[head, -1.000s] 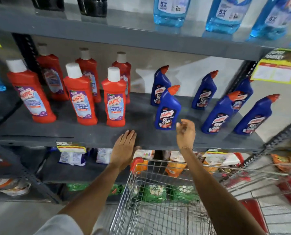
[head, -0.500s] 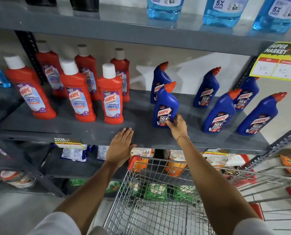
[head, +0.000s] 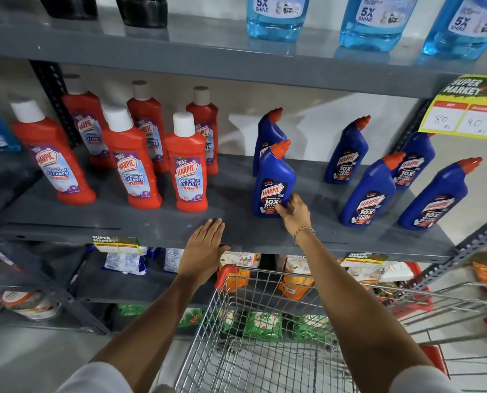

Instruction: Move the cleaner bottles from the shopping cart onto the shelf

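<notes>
Several blue Harpic cleaner bottles with orange caps stand on the grey middle shelf [head: 151, 225]. My right hand [head: 291, 212] grips the lower right corner of the front blue bottle [head: 273, 180], which stands upright on the shelf. My left hand [head: 205, 248] lies flat with fingers apart on the shelf's front edge, holding nothing. Several red Harpic bathroom cleaner bottles [head: 189, 171] with white caps stand to the left. The wire shopping cart [head: 265, 350] sits below my arms; no bottles show in its basket.
Light blue bottles [head: 276, 18] and dark ones stand on the top shelf. A yellow price tag [head: 466, 114] hangs at the right. Packets fill the lower shelves behind the cart. More blue bottles [head: 369, 191] stand at the right of the middle shelf.
My right hand came down from above the shelf edge and closed on the base of the front blue bottle. The left hand has stayed on the shelf edge.
</notes>
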